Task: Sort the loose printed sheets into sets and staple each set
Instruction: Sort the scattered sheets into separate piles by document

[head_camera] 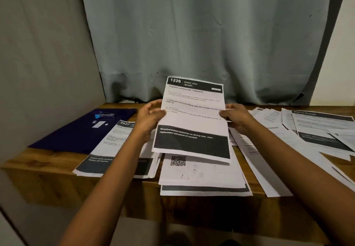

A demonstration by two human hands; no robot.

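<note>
A printed set headed "1226 Dining Area" [192,119] stands tilted up above the table's middle. My left hand [149,117] grips its left edge and my right hand [235,118] grips its right edge. Under it lies a pile with a QR-code sheet [199,170] on top. To the left lies a pile headed "2437" [113,146], partly hidden by my left forearm. Loose sheets [307,130] spread over the table's right side. A blue stapler [104,115] lies at the back left.
The stapler sits on a dark blue folder [76,136] with small white bits beside it. The wooden table [48,170] stands against a grey curtain [192,34], with a wall on the left. Some sheets overhang the table's front edge.
</note>
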